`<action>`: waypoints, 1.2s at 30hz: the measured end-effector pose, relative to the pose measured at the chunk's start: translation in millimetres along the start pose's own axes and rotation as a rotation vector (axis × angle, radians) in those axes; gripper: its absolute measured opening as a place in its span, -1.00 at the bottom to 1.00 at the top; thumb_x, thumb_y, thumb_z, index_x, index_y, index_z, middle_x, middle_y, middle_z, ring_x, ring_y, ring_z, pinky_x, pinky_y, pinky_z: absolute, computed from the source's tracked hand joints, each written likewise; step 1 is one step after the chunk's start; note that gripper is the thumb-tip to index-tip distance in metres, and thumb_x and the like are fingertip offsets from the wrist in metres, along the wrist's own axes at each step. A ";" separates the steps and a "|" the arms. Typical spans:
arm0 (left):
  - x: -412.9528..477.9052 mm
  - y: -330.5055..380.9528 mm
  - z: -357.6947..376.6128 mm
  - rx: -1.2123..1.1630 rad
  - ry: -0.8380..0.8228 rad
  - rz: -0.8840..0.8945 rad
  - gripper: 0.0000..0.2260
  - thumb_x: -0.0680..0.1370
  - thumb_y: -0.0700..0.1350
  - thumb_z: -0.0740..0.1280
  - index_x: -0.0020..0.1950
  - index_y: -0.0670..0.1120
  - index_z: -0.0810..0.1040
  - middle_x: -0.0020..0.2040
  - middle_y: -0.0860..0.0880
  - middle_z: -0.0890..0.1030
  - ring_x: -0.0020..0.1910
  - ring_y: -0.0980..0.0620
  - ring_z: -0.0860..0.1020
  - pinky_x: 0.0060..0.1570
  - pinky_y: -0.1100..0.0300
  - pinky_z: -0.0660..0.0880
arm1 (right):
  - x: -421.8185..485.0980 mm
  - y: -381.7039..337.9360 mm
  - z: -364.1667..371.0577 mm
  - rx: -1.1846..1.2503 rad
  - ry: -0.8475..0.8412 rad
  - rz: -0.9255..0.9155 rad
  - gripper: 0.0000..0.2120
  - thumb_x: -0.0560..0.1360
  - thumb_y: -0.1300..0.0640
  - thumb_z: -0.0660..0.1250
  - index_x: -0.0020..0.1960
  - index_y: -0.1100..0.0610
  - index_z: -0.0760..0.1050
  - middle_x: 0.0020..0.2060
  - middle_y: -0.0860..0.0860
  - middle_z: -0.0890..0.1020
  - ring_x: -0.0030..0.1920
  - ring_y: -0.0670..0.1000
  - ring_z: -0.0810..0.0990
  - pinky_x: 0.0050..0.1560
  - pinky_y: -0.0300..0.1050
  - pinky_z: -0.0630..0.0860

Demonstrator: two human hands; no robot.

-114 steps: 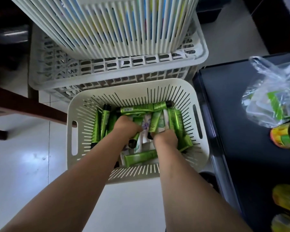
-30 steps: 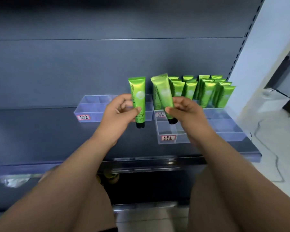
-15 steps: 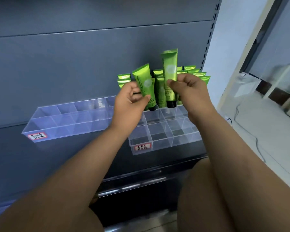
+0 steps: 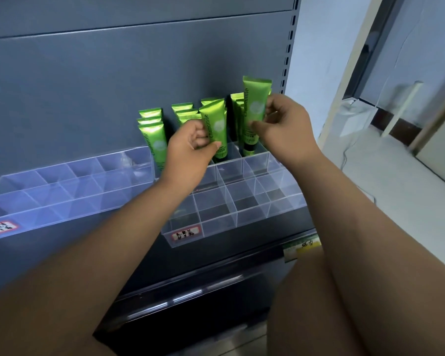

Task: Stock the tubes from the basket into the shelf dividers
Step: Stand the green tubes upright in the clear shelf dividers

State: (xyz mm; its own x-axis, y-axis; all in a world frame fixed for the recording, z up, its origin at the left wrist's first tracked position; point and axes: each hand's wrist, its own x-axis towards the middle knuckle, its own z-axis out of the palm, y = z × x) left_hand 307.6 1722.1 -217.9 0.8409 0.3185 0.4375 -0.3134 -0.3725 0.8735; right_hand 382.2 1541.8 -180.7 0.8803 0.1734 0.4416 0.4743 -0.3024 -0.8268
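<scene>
We're at the shelf now: the basket we saw seconds ago is out of view, and everything plays out over the labelled divider tray (image 4: 216, 214). The left hand (image 4: 190, 147) pinches one green tube (image 4: 215, 124) between thumb and curled fingers, cap down, at the tray's back rows. A second ago that tube hung out in front of the tray's left corner; now its cap sits right at the rim of a rear compartment. We cannot tell whether it has touched bottom.

The right hand (image 4: 285, 129) grips the taller tube (image 4: 254, 104) by its body, upright, just right of the first and further back over the tray. It rode clear above the tray half a second ago; its dark cap now dips behind the clear wall.

Behind both, the stocked tubes (image 4: 153, 134) stand in the tray's rear rows. Left of the tray, a second tray (image 4: 62, 191) lies alongside it.
</scene>
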 end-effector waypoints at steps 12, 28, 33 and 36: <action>1.0 -13.1 4.0 0.083 -0.043 -0.043 -0.60 0.51 -0.39 0.45 -0.20 0.02 0.33 -0.33 0.09 0.34 -0.37 0.27 0.40 -0.09 0.27 0.52 | 5.2 14.6 -6.0 -0.116 0.013 -0.060 -0.82 0.49 0.15 0.42 -0.18 0.17 0.44 -0.36 0.02 0.49 -0.31 0.08 0.46 -0.20 -0.06 0.48; 0.0 -28.1 6.1 0.286 -0.047 0.033 -0.68 0.51 -0.30 0.48 -0.19 -0.08 0.34 -0.28 -0.02 0.39 -0.26 0.09 0.39 -0.08 0.20 0.46 | 13.0 5.8 -0.5 -0.429 0.032 -0.295 -0.79 0.51 0.27 0.31 0.01 0.14 0.71 -0.07 0.04 0.73 -0.02 0.09 0.65 -0.05 -0.13 0.50; -1.5 -26.0 7.9 0.336 -0.026 0.022 -0.81 0.52 -0.25 0.49 -0.07 -0.21 0.48 -0.18 0.07 0.51 -0.11 0.10 0.56 -0.09 0.32 0.46 | 15.1 6.3 1.0 -0.491 0.060 -0.329 -0.76 0.50 0.29 0.28 0.02 0.15 0.70 -0.04 0.09 0.73 0.00 0.14 0.64 -0.04 -0.06 0.53; -2.2 -25.0 8.0 0.347 -0.019 0.025 -0.82 0.52 -0.24 0.50 -0.02 -0.24 0.52 -0.11 -0.03 0.59 -0.03 -0.02 0.63 -0.08 0.33 0.48 | 16.3 7.8 1.5 -0.507 0.078 -0.305 -0.73 0.49 0.29 0.25 0.04 0.15 0.70 -0.02 0.11 0.71 0.00 0.15 0.64 -0.02 -0.03 0.55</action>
State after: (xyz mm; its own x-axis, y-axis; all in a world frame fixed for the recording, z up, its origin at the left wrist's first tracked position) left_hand 317.2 1723.8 -242.4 0.8441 0.2904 0.4507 -0.1677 -0.6554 0.7364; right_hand 400.2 1543.7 -180.4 0.6930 0.2590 0.6728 0.6341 -0.6630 -0.3979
